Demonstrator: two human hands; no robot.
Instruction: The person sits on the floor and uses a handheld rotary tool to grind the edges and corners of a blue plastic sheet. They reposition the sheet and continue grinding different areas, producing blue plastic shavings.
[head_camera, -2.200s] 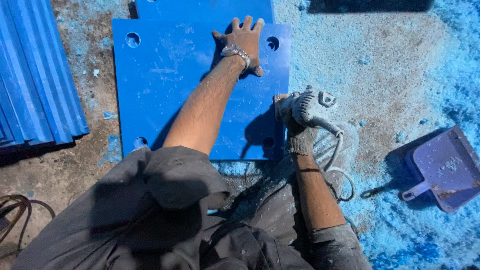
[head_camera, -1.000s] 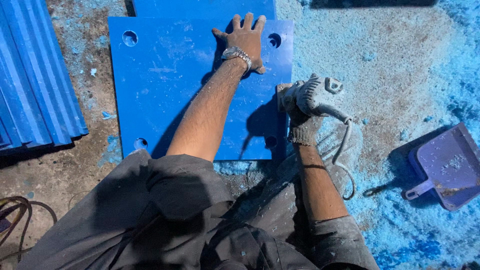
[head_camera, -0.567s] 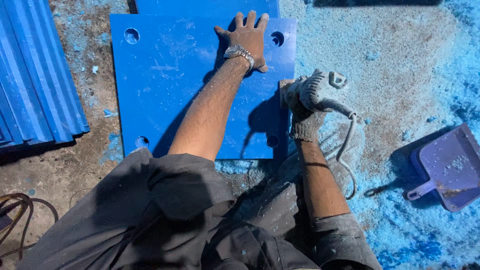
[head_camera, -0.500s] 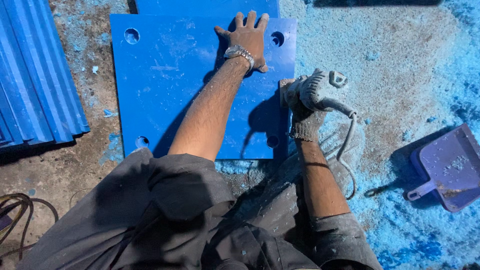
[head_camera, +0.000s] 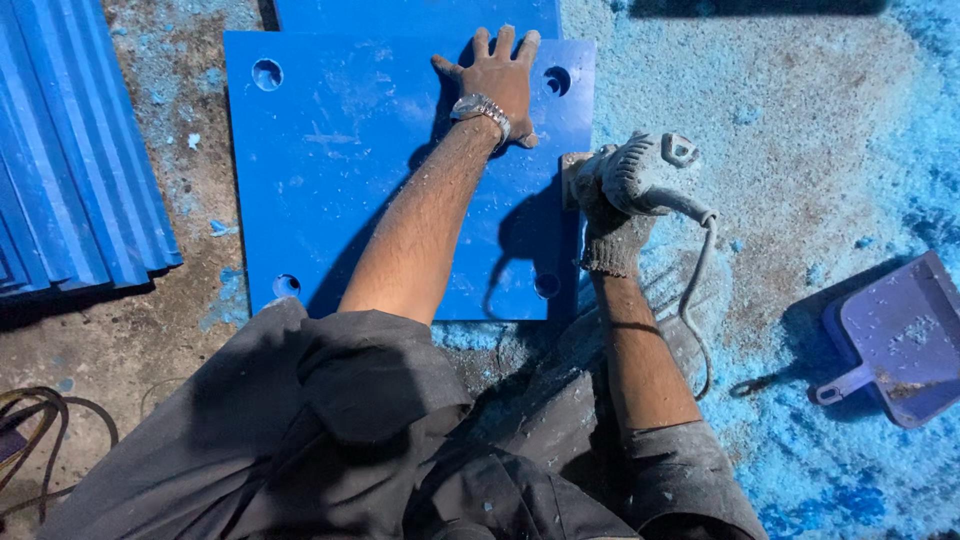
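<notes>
Square blue plastic panel w/ round corner holes (head_camera: 340, 180) lying flat on dusty concrete floor (head_camera: 800, 120), pinned near its top-right corner by left hand (head_camera: 500, 85), fingers spread flat, metal wristwatch (head_camera: 480, 108) on wrist. Grey handheld power tool (head_camera: 630, 175) set against panel's right edge, gloved right hand (head_camera: 605, 215) clamped round its body, cord (head_camera: 700, 290) trailing down. Stacked blue ribbed sheets (head_camera: 70, 160) off panel's left edge, purple plastic dustpan (head_camera: 900, 340) far right amid blue shavings.

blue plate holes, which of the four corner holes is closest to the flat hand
The far right corner hole, just beside the left hand pressed on the blue plate; the other three lie well away from it.
</notes>
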